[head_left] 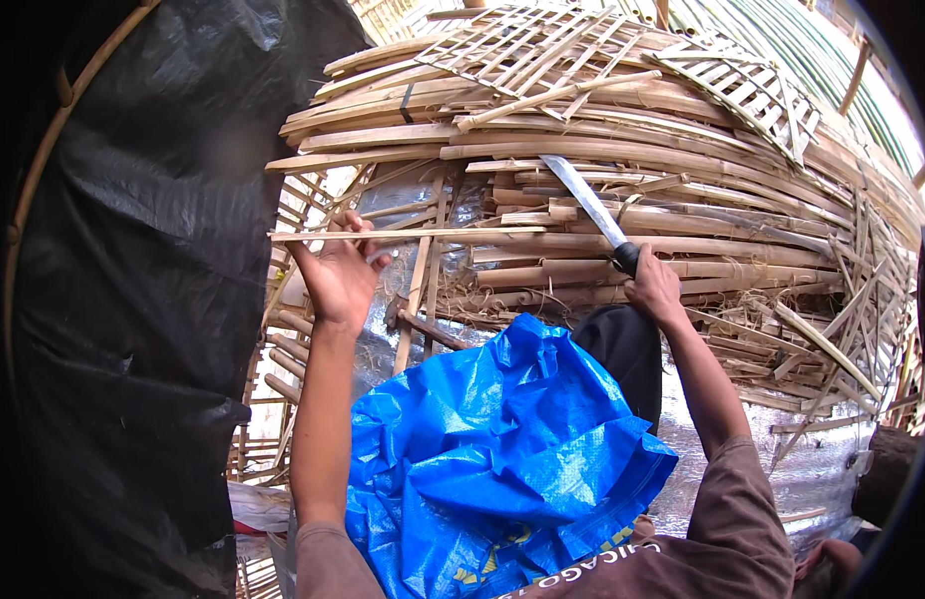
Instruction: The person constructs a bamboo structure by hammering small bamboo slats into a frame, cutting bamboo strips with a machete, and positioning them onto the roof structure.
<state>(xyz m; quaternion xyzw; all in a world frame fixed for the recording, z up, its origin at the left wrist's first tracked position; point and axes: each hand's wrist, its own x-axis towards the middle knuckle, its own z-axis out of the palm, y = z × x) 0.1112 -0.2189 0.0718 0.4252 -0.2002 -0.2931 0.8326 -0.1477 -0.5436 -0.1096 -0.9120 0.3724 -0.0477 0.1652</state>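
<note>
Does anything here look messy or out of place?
Yes, the thin bamboo scraps to the right of the right hand: they stick out at all angles, while the long split bamboo lies roughly parallel.

A dull brown, short-sleeved cloth shirt [707, 567] bears white block lettering [587, 574] at five o'clock; its loose sleeves end at seven and four o'clock. A black cloth trouser leg [634, 361] shows toward four o'clock. Left hand [341, 285] and right hand [655, 290] are bare.
</note>
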